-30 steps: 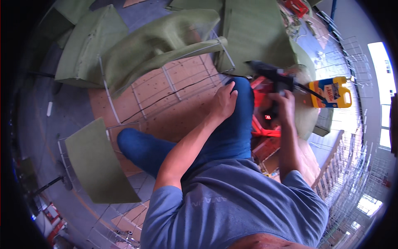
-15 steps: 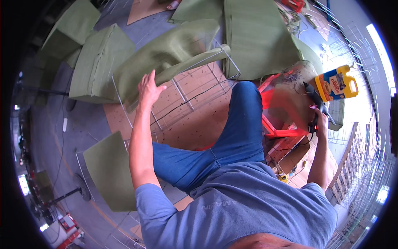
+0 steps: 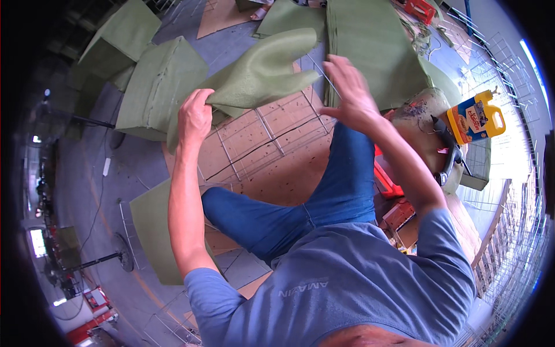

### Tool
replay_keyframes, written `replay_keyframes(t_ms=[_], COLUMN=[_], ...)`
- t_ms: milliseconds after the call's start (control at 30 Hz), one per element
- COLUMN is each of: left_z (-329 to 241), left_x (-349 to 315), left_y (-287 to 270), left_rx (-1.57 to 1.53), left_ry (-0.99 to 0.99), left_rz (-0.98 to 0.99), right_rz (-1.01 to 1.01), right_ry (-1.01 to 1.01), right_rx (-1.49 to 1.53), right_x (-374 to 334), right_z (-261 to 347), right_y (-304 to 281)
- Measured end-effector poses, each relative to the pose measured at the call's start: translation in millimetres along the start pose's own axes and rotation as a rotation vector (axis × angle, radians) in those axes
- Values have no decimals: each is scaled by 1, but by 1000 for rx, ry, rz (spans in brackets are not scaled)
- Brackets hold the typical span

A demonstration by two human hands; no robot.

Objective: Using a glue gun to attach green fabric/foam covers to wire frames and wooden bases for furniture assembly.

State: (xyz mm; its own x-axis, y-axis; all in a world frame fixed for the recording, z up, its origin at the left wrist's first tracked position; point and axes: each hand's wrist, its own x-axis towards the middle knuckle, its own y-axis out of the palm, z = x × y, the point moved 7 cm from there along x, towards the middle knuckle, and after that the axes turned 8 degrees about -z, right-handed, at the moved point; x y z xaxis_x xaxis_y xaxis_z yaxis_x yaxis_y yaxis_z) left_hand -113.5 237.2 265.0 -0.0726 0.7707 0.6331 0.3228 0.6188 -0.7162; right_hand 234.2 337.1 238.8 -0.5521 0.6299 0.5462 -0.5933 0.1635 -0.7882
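Note:
A sheet of green mesh fabric (image 3: pixel 257 72) bulges up over the far side of a metal wire frame (image 3: pixel 260 124) in front of me. My left hand (image 3: pixel 195 115) is closed, pinching the fabric's near left edge. Slightly blurred, my right hand (image 3: pixel 351 95) is empty, its fingers apart, just beyond the sheet's right end and close to the frame's right corner. A black handheld tool (image 3: pixel 448 153) with a cord lies on the right, beside a beige-topped red stool (image 3: pixel 390 179).
Next to the tool stands a yellow jug (image 3: pixel 477 118) with a blue label. Green fabric-covered boxes (image 3: pixel 159 87) sit at the far left, and a large green panel (image 3: pixel 370 52) lies at the back. Cardboard (image 3: pixel 272 179) covers the floor under the frame. Wire grids (image 3: pixel 514 231) lean at the right.
My right hand has let go of the black tool and moved left to the fabric's right end. My left hand has closed on the fabric, which now bunches higher.

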Motion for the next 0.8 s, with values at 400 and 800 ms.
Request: replay_keyframes(t_ms=[400,800], left_z=[76,29], left_x=[-52,74], left_y=[-59,-211], left_rx=[183,501], left_ry=[-404,68], left_rz=[-11,-528], right_rz=[-188,-172], right_ry=[-175,-272], right_rx=[-71,-375], right_x=[144,222], right_z=[41,70], right_y=[-3,-150])
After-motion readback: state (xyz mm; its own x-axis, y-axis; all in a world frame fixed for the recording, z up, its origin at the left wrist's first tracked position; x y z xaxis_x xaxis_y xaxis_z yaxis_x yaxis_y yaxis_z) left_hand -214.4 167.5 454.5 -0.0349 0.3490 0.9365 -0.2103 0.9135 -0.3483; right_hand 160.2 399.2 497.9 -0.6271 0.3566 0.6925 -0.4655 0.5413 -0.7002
